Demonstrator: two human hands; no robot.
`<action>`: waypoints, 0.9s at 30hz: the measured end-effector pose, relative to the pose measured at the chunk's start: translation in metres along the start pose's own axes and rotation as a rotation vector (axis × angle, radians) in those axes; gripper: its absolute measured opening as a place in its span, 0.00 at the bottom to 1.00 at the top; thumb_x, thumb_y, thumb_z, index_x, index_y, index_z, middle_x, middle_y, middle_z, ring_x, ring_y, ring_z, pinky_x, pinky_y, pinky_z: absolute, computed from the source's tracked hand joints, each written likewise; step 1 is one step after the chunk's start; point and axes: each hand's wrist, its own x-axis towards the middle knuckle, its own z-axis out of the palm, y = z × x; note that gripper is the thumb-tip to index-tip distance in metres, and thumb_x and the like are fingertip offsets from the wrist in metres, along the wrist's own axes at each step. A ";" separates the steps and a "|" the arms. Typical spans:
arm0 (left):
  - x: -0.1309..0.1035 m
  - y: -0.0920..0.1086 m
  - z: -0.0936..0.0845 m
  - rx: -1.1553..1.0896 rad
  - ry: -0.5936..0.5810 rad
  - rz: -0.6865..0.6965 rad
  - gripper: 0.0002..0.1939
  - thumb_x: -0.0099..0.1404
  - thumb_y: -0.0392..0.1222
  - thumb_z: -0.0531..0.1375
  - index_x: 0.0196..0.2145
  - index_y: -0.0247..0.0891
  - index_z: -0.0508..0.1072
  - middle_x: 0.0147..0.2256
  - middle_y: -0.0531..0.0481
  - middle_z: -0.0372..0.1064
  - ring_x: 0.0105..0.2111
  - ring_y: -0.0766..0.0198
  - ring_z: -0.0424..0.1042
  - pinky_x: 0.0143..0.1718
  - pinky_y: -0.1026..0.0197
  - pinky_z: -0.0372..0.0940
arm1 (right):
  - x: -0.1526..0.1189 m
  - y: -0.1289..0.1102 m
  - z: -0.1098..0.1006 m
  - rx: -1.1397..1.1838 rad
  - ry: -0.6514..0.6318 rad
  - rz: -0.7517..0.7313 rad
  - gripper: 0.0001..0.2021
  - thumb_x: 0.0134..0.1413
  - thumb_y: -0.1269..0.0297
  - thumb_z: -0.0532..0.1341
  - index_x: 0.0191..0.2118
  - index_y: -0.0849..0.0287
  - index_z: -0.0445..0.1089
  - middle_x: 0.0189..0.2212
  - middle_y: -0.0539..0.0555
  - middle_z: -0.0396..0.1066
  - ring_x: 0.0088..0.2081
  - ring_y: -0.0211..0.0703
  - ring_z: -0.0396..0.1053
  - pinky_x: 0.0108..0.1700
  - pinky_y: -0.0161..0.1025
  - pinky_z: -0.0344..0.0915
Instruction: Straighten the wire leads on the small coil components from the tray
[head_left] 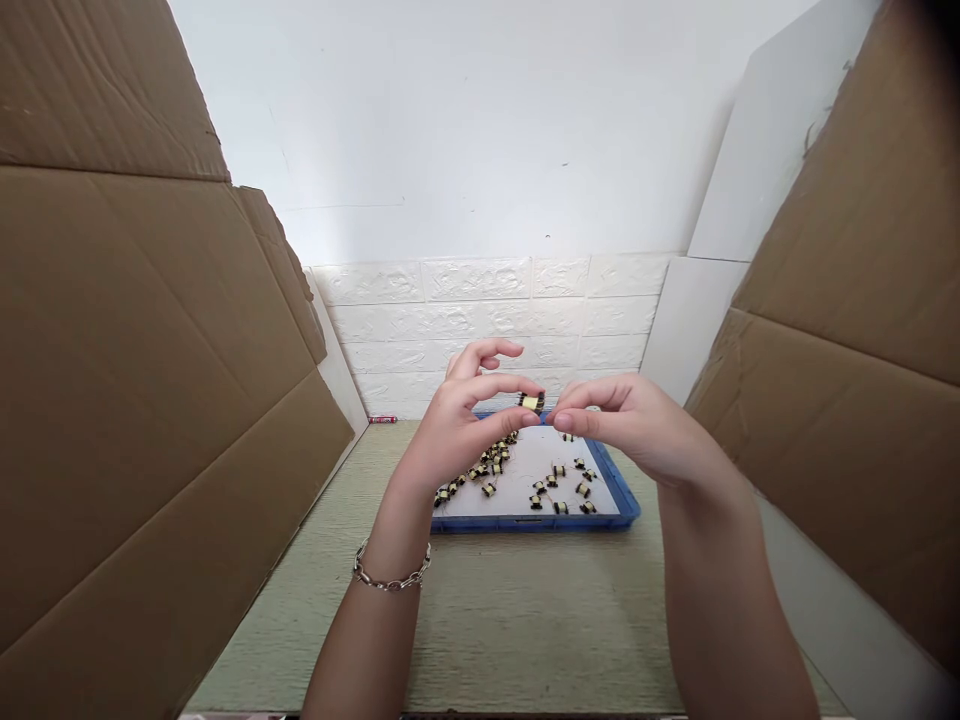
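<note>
A small black and yellow coil part (532,402) is pinched between the thumb and index finger of my left hand (472,405), raised above the tray. Close to its right side, the thumb and fingertips of my right hand (622,415) are pressed together; what they hold, if anything, is too small to make out. Below both hands lies a blue tray (517,524) with a white liner (517,503). Several similar parts form a group (495,458) on its left, and others (583,489) are scattered on its right.
The tray rests on a greenish table (540,620). Tall cardboard sheets stand on the left (150,370) and right (847,370). A small red tube (382,420) lies near the white brick-pattern wall (480,322) at the back.
</note>
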 end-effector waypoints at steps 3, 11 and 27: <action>0.000 0.001 0.001 -0.018 0.004 -0.017 0.08 0.55 0.46 0.62 0.34 0.46 0.75 0.51 0.49 0.58 0.54 0.58 0.55 0.57 0.51 0.50 | -0.001 -0.002 0.001 -0.017 0.041 0.011 0.11 0.41 0.55 0.65 0.25 0.58 0.74 0.25 0.51 0.71 0.29 0.39 0.63 0.32 0.38 0.57; -0.001 0.005 0.003 -0.189 -0.055 -0.111 0.08 0.56 0.45 0.61 0.35 0.46 0.75 0.50 0.48 0.58 0.55 0.57 0.55 0.54 0.52 0.54 | -0.009 -0.013 0.005 -0.089 0.136 -0.035 0.06 0.43 0.60 0.65 0.23 0.55 0.73 0.24 0.48 0.69 0.28 0.36 0.62 0.31 0.34 0.57; 0.001 0.003 0.018 -0.722 -0.134 -0.366 0.09 0.50 0.50 0.65 0.29 0.46 0.78 0.41 0.49 0.62 0.46 0.61 0.62 0.50 0.54 0.60 | -0.020 -0.021 0.008 -0.259 0.331 -0.087 0.11 0.45 0.55 0.62 0.23 0.56 0.72 0.24 0.50 0.69 0.28 0.37 0.63 0.30 0.35 0.59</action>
